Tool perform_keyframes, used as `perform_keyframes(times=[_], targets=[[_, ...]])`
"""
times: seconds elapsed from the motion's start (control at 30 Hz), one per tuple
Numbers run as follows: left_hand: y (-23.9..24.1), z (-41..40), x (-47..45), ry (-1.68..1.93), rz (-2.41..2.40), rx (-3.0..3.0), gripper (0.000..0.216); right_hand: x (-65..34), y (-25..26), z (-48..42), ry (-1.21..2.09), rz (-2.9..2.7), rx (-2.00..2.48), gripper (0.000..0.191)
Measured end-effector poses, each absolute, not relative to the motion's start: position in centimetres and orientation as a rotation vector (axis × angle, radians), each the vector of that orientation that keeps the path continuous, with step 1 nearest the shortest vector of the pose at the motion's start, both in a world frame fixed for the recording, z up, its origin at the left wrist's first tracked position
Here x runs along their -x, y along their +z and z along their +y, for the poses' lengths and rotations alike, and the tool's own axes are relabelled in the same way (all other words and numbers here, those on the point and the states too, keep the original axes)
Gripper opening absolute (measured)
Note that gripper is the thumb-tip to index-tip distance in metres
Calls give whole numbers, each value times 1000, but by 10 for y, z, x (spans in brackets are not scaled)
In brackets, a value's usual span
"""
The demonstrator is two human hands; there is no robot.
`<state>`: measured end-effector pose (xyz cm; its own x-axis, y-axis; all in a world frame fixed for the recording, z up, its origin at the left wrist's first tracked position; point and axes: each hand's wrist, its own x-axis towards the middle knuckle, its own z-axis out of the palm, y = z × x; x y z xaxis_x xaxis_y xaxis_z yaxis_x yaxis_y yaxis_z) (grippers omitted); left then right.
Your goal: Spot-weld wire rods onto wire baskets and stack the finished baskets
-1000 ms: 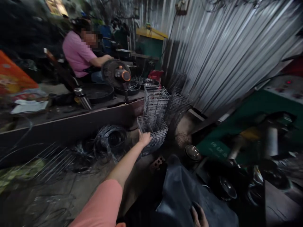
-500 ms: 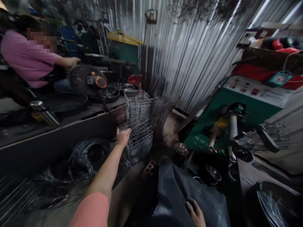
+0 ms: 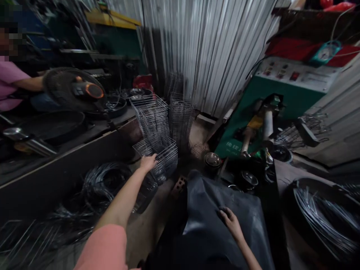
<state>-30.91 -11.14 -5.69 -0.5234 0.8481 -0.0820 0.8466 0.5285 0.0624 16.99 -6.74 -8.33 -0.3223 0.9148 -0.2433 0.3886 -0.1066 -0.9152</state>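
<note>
My left hand (image 3: 147, 162) reaches forward at arm's length and touches the near rim of a wire basket (image 3: 165, 155) that sits at the foot of a leaning stack of wire baskets (image 3: 153, 118). Its fingers curl on the rim wire. My right hand (image 3: 230, 220) rests low in the view on a dark apron or sheet (image 3: 213, 225) over my lap, fingers bent against the fabric. A second stack of wire baskets (image 3: 180, 116) stands just behind the first.
Coils of wire (image 3: 104, 183) lie left of the baskets below a long dark bench (image 3: 64, 157). A fan (image 3: 75, 90) stands on the bench, and a person in a pink shirt (image 3: 11, 86) works behind it. A green machine (image 3: 281, 108) and a tub of wire (image 3: 326, 221) stand at the right.
The view swung right and down, so the person and fan slid left. My left hand stayed on the wire basket's rim. My right hand moved further up the dark sheet.
</note>
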Motion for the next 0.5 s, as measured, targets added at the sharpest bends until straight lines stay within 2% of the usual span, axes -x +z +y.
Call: perform_keyframes(times=[0.33,0.5], targets=[[-53,-109,322,-127,2449,-1654,39,-169,-85,-68,1636,-1469,1488,48],[-37,-113,325,-137,2574,-1665,37,-168,-82,-65,1671,-1429,1511,45]])
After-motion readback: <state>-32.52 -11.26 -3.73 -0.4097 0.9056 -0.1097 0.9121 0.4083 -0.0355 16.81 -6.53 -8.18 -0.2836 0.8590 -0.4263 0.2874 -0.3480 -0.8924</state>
